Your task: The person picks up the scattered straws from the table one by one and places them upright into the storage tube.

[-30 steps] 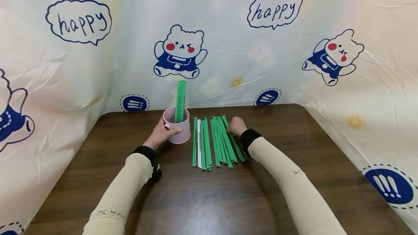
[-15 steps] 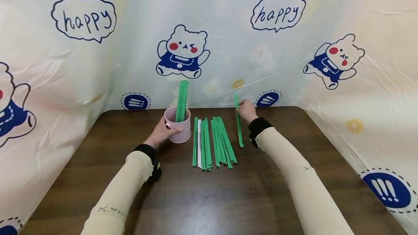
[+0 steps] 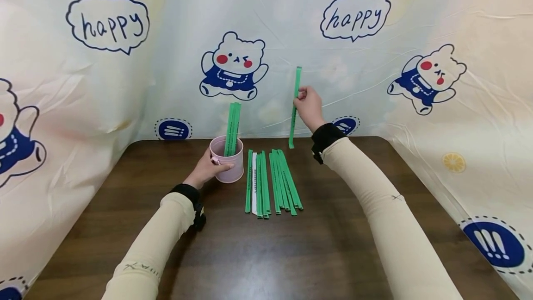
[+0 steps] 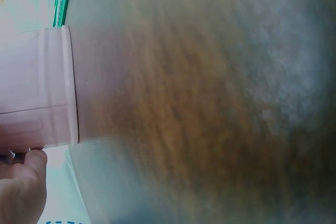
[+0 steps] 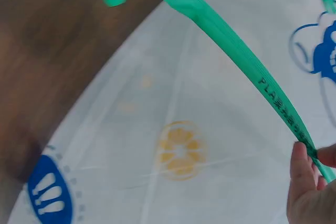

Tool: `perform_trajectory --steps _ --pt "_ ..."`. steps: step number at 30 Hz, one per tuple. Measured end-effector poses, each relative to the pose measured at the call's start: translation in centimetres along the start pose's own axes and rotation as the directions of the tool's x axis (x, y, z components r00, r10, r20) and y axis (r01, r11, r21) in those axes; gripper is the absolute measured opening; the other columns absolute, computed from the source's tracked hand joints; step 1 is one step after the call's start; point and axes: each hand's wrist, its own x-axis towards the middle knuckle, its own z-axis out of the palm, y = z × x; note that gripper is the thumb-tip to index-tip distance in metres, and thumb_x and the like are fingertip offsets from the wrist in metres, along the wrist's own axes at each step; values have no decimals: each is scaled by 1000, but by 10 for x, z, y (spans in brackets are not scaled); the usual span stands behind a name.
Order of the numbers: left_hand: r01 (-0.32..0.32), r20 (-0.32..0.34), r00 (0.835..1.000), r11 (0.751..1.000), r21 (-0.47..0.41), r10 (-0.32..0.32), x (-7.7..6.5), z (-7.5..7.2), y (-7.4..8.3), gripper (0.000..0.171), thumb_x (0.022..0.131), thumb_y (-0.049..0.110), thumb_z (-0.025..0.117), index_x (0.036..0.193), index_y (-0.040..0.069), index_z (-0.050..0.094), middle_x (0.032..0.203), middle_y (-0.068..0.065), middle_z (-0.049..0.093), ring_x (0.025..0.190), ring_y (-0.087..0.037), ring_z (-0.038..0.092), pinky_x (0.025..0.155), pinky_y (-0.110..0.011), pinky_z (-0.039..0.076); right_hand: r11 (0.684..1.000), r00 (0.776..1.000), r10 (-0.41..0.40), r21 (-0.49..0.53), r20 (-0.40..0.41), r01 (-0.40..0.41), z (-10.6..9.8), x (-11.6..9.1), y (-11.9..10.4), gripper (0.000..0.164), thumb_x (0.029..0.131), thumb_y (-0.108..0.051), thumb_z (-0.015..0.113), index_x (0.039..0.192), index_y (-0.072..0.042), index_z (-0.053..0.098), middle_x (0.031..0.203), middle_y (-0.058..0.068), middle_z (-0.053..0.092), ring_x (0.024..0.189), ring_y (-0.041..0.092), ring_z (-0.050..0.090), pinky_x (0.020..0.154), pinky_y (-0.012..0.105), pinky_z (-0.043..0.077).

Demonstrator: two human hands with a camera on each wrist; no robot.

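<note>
My left hand (image 3: 203,170) holds a small pink bucket (image 3: 232,170) upright on the table, thumb against its near side. Several green wrapped straws (image 3: 233,126) stand in the bucket, tilted slightly. In the air at the back right, my right hand (image 3: 310,106) pinches one green wrapped straw (image 3: 293,128) between thumb and fingers, roughly upright. Black print reading "PLA" shows on this straw (image 5: 252,69) in the right wrist view. More green straws (image 3: 285,182) lie side by side on the table right of the bucket, with one white straw (image 3: 254,184) among the left group.
The dark wooden table (image 3: 250,258) ends at the back against a printed cloth (image 3: 283,22), which also hangs at both sides. Past the bucket, the held straw's lower end hangs near the table's back edge.
My right hand has picked the rightmost straw off the row, then raised it and moved it a little left. The left hand and bucket have stayed in place.
</note>
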Motion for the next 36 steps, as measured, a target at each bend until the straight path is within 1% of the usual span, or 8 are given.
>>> perform_trajectory --steps 4,6,10,13,18,23,28,36 --pt "-29 3 1000 1000 -7 29 1 1 -1 97 90 23 78 162 12 14 162 -22 32 149 -43 33 125 -65 25 993 999 -43 107 -23 45 14 2 -20 39 100 0 53 138 3 50 107 8 54 102 22 54 90 32 51" --pt "-21 1 1000 1000 -11 21 1 1 -3 98 90 23 78 162 13 14 162 -21 33 149 -42 33 125 -65 25 988 998 -61 144 -21 63 24 2 -28 38 100 0 55 137 3 50 105 6 53 101 22 55 89 31 51" --pt "-13 3 1000 1000 -4 13 2 0 -2 100 90 23 79 163 13 12 162 -22 32 149 -42 33 125 -65 25 980 996 -88 179 -7 88 42 0 -47 38 99 -1 57 136 3 50 103 7 53 100 21 56 89 29 51" --pt "-31 12 999 999 3 31 4 0 -2 99 90 23 78 163 11 12 162 -23 32 149 -42 34 124 -65 27 974 994 -113 196 -4 111 54 -3 -61 38 99 0 57 136 3 50 106 10 56 101 22 57 89 28 51" --pt "-39 9 999 999 -1 39 4 2 -1 99 90 23 78 163 12 12 162 -23 33 147 -42 35 124 -66 27 961 988 -151 241 38 138 75 -11 -74 37 99 1 57 136 4 50 109 13 57 100 21 56 85 24 50" --pt "-24 2 1000 1000 -7 24 1 2 -5 98 90 23 78 163 12 13 162 -22 33 148 -42 34 125 -65 26 956 982 -155 266 105 123 100 -23 -71 35 100 0 56 134 4 50 109 13 57 97 19 55 82 21 49" --pt "-24 3 1000 1000 3 24 -1 1 -6 97 91 21 76 163 10 12 162 -24 31 148 -42 33 126 -64 24 963 980 -124 256 157 81 121 -35 -57 35 102 -1 56 136 4 51 112 17 59 99 23 58 86 25 51" --pt "-42 18 999 999 -5 42 1 2 -3 96 92 22 76 162 10 12 161 -24 32 148 -43 33 125 -65 25 977 977 -90 209 193 49 135 -52 -31 37 103 -3 55 139 2 48 122 23 60 115 34 61 98 35 53"
